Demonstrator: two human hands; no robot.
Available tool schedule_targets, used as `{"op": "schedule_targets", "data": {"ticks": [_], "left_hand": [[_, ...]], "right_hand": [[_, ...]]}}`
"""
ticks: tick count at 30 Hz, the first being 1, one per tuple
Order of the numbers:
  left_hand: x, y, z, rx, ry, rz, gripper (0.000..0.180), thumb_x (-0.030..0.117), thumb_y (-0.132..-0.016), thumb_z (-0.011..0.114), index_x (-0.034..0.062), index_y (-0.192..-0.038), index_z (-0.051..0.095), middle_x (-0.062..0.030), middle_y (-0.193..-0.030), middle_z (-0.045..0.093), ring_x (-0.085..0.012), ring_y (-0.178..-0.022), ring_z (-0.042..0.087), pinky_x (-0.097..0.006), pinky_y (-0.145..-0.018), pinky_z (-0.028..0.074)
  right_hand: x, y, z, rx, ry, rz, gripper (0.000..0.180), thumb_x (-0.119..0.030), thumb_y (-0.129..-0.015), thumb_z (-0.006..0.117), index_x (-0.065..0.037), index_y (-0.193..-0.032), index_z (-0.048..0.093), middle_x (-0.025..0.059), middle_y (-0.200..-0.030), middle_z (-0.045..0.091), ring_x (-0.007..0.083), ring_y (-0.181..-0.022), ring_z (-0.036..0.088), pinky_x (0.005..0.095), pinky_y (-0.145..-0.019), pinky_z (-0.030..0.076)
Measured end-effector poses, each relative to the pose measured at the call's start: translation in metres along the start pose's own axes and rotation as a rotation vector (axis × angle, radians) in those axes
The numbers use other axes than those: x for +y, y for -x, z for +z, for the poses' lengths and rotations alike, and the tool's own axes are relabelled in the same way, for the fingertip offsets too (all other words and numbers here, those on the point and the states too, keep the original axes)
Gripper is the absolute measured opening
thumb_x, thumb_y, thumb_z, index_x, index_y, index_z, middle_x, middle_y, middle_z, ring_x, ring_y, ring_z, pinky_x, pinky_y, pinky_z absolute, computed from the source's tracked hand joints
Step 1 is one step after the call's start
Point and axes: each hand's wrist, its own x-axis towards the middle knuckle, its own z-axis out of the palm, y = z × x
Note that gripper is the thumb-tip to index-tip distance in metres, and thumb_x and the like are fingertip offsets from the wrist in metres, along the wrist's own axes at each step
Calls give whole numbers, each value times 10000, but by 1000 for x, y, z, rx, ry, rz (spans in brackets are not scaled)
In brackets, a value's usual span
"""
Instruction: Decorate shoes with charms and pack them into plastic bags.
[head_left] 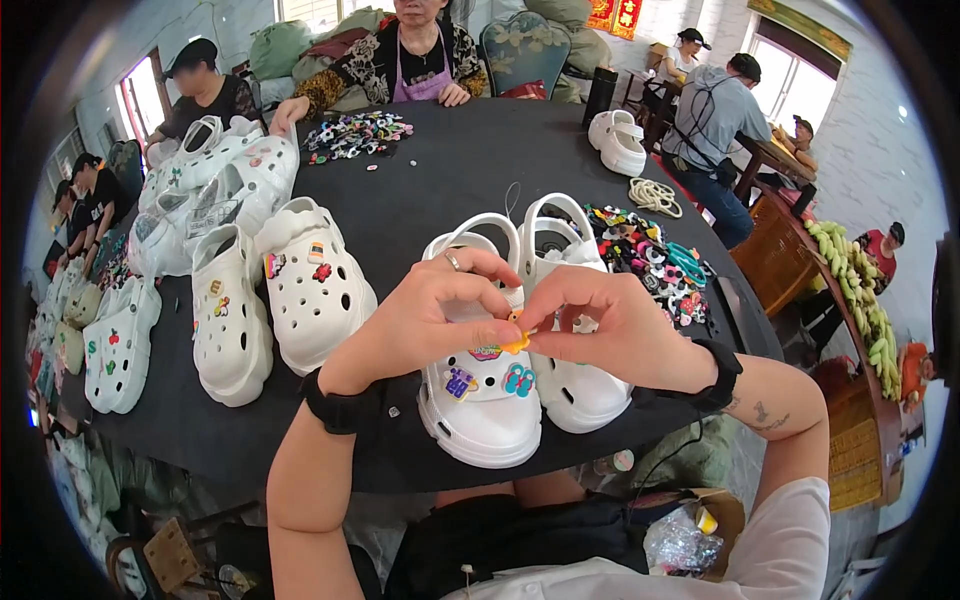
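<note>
Two white clogs stand side by side in front of me. The left clog [480, 432] carries a purple charm [460, 383], a teal butterfly-like charm [520, 380] and a pink-and-yellow one. The right clog [585, 395] is partly hidden behind my fingers. Above them, my left hand [437, 312] and my right hand [607, 318] meet fingertip to fingertip, closed in a pinch on a small orange-yellow shoe charm [517, 342]. Its exact shape is mostly covered by the fingers.
Loose charms [645, 245] lie right of the clogs beside teal-handled scissors [687, 263]. Decorated white clogs [310, 290] and bagged clogs [215, 190] are at left. Another charm pile [355, 135] lies near a seated person [420, 60] across the black table [450, 135]. A lone clog [617, 143] stands far right.
</note>
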Motion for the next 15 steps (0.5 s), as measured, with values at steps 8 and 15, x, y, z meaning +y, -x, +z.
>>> {"op": "schedule_targets", "data": {"ticks": [8, 15], "left_hand": [[1, 0, 2, 12, 30, -45, 145, 134, -745, 786, 44, -842, 727, -93, -1142, 604, -205, -1095, 548, -329, -912, 415], [-1, 1, 4, 34, 42, -41, 145, 134, -717, 815, 55, -809, 736, -100, -1156, 598, -197, -1108, 545, -317, -906, 417]], "right_hand": [[2, 1, 5, -1, -270, 94, 207, -22, -822, 713, -16, -994, 597, 36, -914, 656, 103, -870, 635, 247, -746, 516], [4, -4, 5, -85, -289, 220, 212, -30, -829, 714, -7, -985, 571, 47, -890, 662, 100, -845, 638, 237, -748, 514]]}}
